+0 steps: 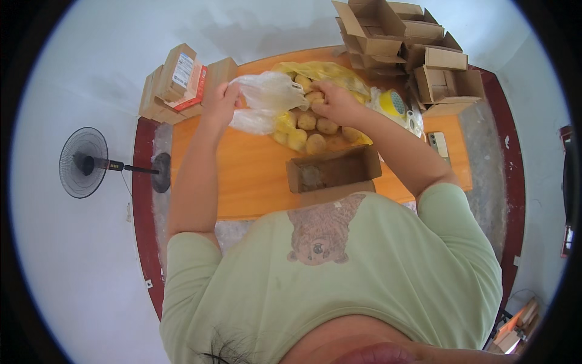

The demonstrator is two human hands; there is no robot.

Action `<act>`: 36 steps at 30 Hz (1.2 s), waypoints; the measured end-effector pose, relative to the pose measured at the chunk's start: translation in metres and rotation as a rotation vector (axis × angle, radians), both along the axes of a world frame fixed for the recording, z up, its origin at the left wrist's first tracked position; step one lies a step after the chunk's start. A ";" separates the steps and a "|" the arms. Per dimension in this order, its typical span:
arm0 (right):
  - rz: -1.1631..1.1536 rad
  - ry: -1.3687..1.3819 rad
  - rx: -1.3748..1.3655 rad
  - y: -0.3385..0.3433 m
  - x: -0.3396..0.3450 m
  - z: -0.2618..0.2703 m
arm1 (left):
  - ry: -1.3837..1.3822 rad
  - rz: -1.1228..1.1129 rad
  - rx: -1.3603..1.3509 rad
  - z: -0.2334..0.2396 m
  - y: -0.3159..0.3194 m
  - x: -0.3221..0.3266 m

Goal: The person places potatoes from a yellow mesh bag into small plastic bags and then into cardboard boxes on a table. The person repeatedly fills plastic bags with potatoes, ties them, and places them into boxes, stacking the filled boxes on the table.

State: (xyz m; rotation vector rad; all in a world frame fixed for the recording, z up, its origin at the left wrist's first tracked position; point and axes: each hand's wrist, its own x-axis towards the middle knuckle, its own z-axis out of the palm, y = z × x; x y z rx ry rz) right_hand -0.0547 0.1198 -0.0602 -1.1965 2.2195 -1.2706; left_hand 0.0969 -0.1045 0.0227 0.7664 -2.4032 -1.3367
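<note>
My left hand [223, 102] grips the edge of a thin white plastic bag [266, 93] at the left of the potatoes. My right hand [334, 102] is over the pile of potatoes [307, 121], its fingers bent around or against one; whether it grips that potato I cannot tell. The potatoes lie on and in a spread yellow plastic bag [334, 73] on the orange wooden table [254, 168]. Nearer to me stands an open cardboard box [334, 170], with something small and pale at its inner left.
Open cardboard boxes [377, 41] are stacked at the back right, closed cartons [175, 75] at the back left. Right of the potatoes are a yellow tape roll [392, 103], scissors handles [411, 120] and a phone [439, 144]. A fan [84, 162] stands left of the table.
</note>
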 end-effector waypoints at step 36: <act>-0.209 0.044 0.261 0.154 0.041 -0.038 | -0.127 -0.277 0.916 -0.078 0.238 -0.068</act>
